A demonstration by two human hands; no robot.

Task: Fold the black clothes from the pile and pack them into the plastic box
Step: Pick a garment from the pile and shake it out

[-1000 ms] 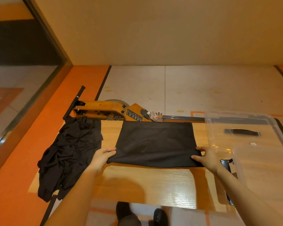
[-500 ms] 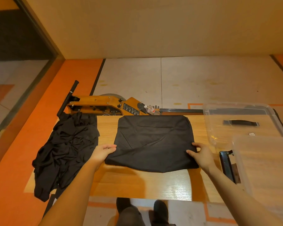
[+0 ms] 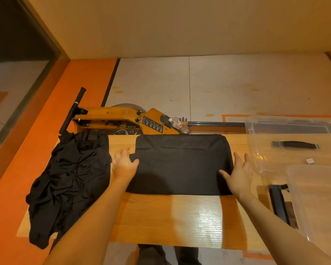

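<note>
Black folded cloth (image 3: 182,165) lies flat on my desk (image 3: 172,217), left hand (image 3: 123,165) and right hand (image 3: 239,175) spread open at its sides.

A wood-grain worktop (image 3: 180,220) is lit warmly, with a bright glare seen on its near part, below the hands. Beyond the hands, an orange-framed machine (image 3: 122,121) with a black handle (image 3: 73,111) is set on the floor against the worktop's far edge, and a pale tiled floor (image 3: 218,88) is bordered by an orange band (image 3: 52,115) to the left. A plain beige wall (image 3: 170,25) is seen farthest off, with a dark glazed opening (image 3: 13,46) at far left.
</note>
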